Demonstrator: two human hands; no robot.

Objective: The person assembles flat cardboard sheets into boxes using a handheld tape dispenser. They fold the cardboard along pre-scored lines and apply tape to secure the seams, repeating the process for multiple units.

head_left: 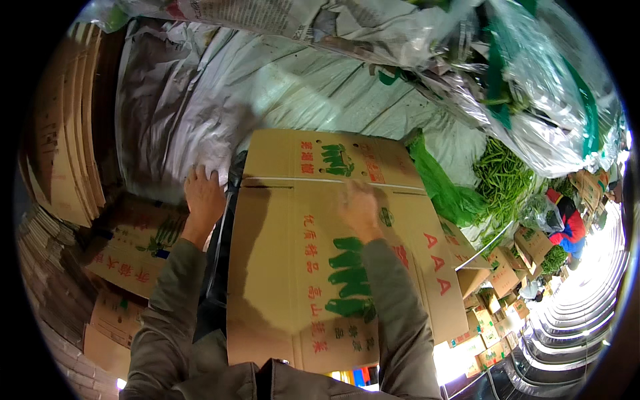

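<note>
In front of me lies a brown, flattened cardboard carton (267, 260) printed with green peppers and red characters. A thin white strap (313, 180) runs across its upper part from side to side. My right hand (360, 210) is over the carton just below the strap, its fingers smeared by motion. I cannot tell whether it touches the cardboard or holds the strap. Left of the carton, my left hand (205, 203) has its fingers apart and holds nothing visible. It is near a dark, shiny edge (230, 193) beside the carton and over the pale sheet (293, 87).
Upright flattened cardboard (63, 127) stands at the far left, with more cartons (137, 247) below. On the right are a green mesh bag (443, 190), loose green peppers (503, 177), clear plastic (533, 100) and several cartons. A person (567, 223) in red and blue is farther off.
</note>
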